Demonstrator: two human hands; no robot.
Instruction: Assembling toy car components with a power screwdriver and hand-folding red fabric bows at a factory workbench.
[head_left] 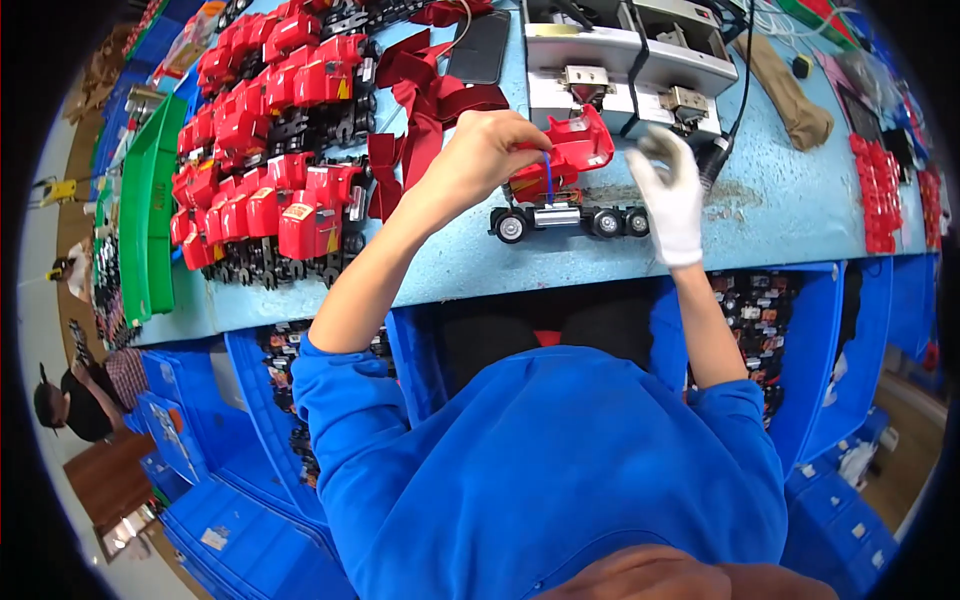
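Observation:
A toy truck chassis (560, 220) with black wheels stands on the bench in front of me. Above it a red plastic cab shell (583, 143) is tilted up, with another red part beneath it. My left hand (482, 160), bare, is closed in a pinch beside the red shell. From its fingertips a thin blue wire (549, 182) runs down toward the chassis. My right hand (668, 195), in a white glove, is just right of the truck's rear wheels, its fingers curled but apart and slightly blurred. Nothing shows between them.
Rows of red toy trucks (320, 80) fill the bench's left side, beside a green tray (150, 210). Red parts (425, 95) and a dark phone (480, 48) lie behind my left hand. A metal fixture (630, 60) stands at the back. More red shells (877, 195) lie far right.

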